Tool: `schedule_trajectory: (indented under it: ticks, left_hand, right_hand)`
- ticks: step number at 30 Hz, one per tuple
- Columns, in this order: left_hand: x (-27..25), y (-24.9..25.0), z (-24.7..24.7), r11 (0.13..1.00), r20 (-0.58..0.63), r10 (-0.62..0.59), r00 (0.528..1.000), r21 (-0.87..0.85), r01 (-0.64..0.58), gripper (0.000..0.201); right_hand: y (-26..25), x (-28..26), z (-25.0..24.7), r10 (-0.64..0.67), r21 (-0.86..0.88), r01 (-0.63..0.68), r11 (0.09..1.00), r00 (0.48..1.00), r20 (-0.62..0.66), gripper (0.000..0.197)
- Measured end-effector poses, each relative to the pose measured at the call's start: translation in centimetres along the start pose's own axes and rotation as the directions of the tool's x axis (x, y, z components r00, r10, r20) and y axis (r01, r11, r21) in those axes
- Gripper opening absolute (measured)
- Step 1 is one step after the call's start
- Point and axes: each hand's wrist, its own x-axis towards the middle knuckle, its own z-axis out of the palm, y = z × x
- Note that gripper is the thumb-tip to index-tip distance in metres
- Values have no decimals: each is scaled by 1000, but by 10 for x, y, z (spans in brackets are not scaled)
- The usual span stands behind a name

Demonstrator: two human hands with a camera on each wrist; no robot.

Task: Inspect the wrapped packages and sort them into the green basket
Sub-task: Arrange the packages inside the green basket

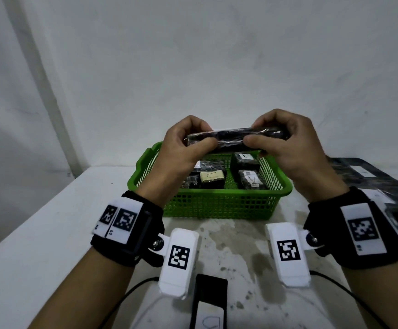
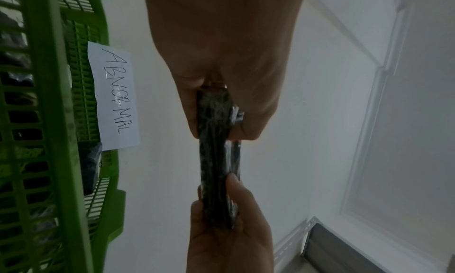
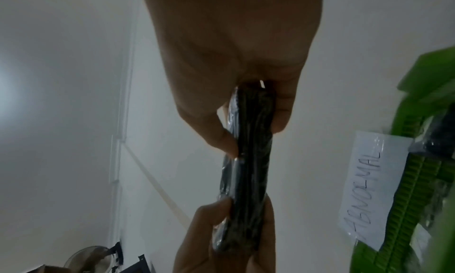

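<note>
A long, flat package wrapped in black film is held level above the green basket. My left hand pinches its left end and my right hand pinches its right end, thumbs on the near side. In the left wrist view the package runs edge-on between both hands; the right wrist view shows the same package. Several wrapped packages lie inside the basket, some with white labels.
A paper label reading ABNORMAL hangs on the basket's far wall. More black wrapped packages are piled on the table at the right. A dark package with a white label lies near the front edge, with cables beside it.
</note>
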Motion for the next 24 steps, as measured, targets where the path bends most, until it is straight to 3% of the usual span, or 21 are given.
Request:
schedule_trajectory:
  ticks: [4, 9, 11, 14, 16, 21, 24]
  left_hand:
    - [1, 0, -1, 999, -41, 31, 999, 10, -30, 9]
    - [1, 2, -3, 975, 38, -187, 982, -117, 191, 5]
    - [2, 2, -3, 965, 38, -201, 979, -162, 205, 14]
    - [1, 1, -2, 976, 40, -143, 989, -163, 148, 29]
    - [0, 1, -3, 983, 40, -115, 993, -139, 120, 31]
    - [-1, -1, -3, 998, 37, -56, 998, 16, 56, 34]
    - [-2, -1, -2, 999, 49, -40, 998, 4, 40, 33]
  right_hand:
    - [-2, -2, 7, -80, -22, 80, 997, 996, -30, 19]
    - [-6, -3, -1, -180, -91, 183, 979, 983, 40, 26]
    - [-3, -2, -3, -141, -104, 145, 984, 989, 44, 33]
    - [0, -2, -1, 50, 70, -54, 996, 997, 62, 55]
    - [1, -1, 1, 135, 131, -135, 982, 991, 11, 59]
    - [-1, -3, 5, 147, 127, -135, 983, 986, -84, 49]
    - [-4, -3, 4, 136, 152, -120, 981, 986, -96, 48]
